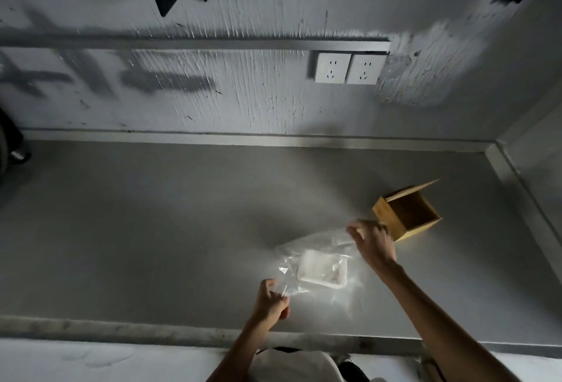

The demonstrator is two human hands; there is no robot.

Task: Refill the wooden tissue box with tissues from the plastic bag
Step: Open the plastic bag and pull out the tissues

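both hands pinch the clear plastic bag (316,255) of tissues (322,270): left hand (270,301) near corner, right hand (372,243) far end, wooden tissue box (406,214) open just beyond it.

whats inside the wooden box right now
Only bare wooden walls show inside the box, no tissues. Part of its floor is hidden behind its near wall. The tissues lie in the bag.

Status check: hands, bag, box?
Left hand pinches plastic bag near end; right hand grips far end. Tissue pack inside bag. Wooden tissue box open, empty. Nothing between bag and box.
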